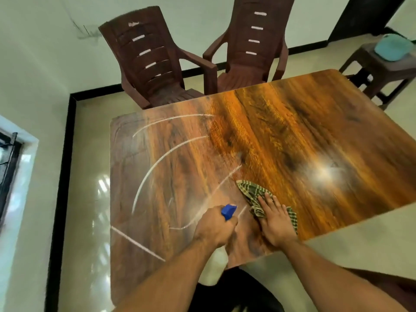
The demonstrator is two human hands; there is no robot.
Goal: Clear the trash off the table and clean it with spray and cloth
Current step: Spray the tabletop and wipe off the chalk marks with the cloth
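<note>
The table (292, 131), glossy wood grain, shows white curved streaks (157, 162) across its left half. Close to its near edge lies the crumpled green checked cloth (249, 190); the right hand (275, 221) presses on it with fingers straight and flat. Just beside it, the left hand (215, 227) curls tightly round the spray bottle (228, 211), whose blue head points over the surface and whose white body hangs past the near edge.

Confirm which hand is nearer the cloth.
Right. The right hand lies flat on the cloth, pressing it to the table. The left hand grips the spray bottle just left of the cloth, apart from it.
</note>
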